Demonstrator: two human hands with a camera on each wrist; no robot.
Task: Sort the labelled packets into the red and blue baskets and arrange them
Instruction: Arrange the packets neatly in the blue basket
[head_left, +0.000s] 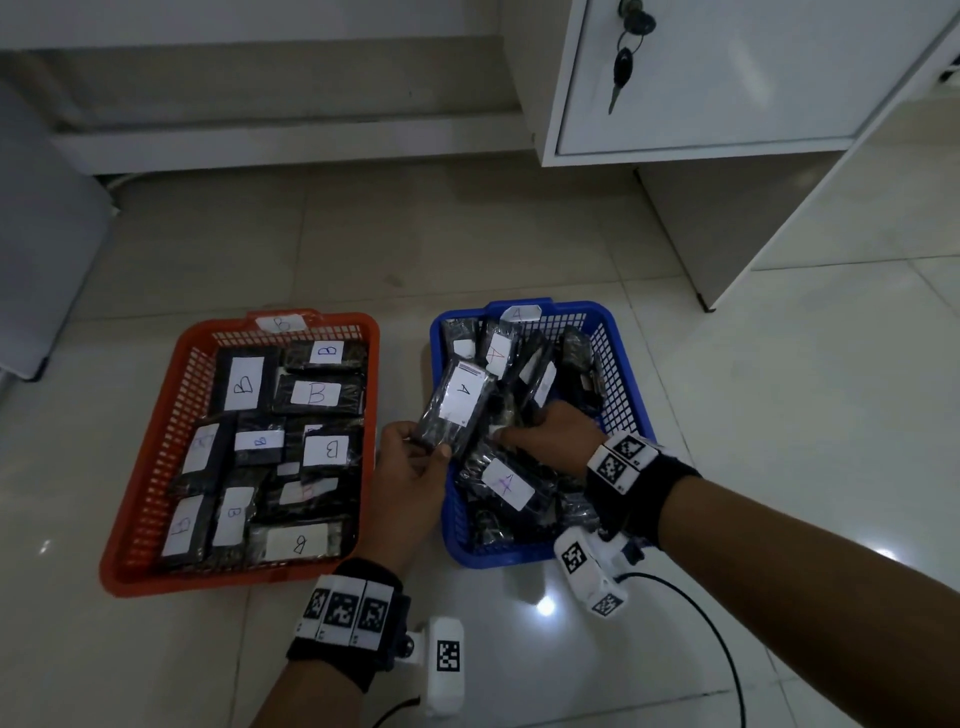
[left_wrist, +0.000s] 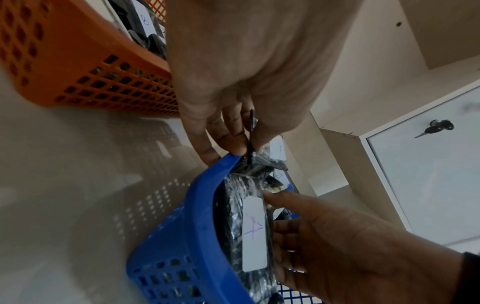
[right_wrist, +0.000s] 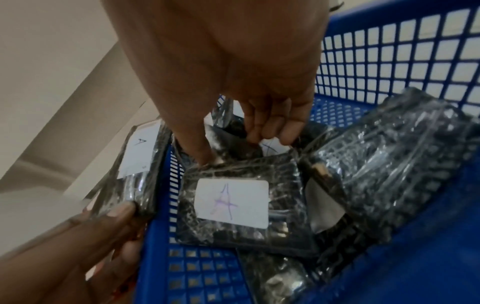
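Nearest, the left hand (head_left: 410, 462) sits at the blue basket's (head_left: 631, 410) left rim, thumb and fingers pinching the lower end of a black packet (head_left: 457, 410) marked A, which stands tilted above that rim. Just right of it, inside the blue basket, the right hand (head_left: 550, 431) reaches down among the packets; in the right wrist view its fingers (right_wrist: 270, 127) curl onto the far edge of a flat A packet (right_wrist: 241, 207) and a packet behind it, though whether they truly clasp anything is not clear. That flat A packet (head_left: 506, 480) lies in the near left part of the blue basket, on top of other black packets heaped loosely, some on edge. Left of the blue basket, close beside it on the tiled floor (head_left: 467, 244), the red basket (head_left: 156, 467) holds B packets (head_left: 311, 392) laid flat in rough rows, labels up. Each basket carries a white tag on its far rim, reading A (head_left: 517, 313) on the blue one and B (head_left: 282, 323) on the red. Beyond and to the right of the blue basket stands a white cabinet (head_left: 727, 83) with keys (head_left: 626, 57) hanging from its lock.
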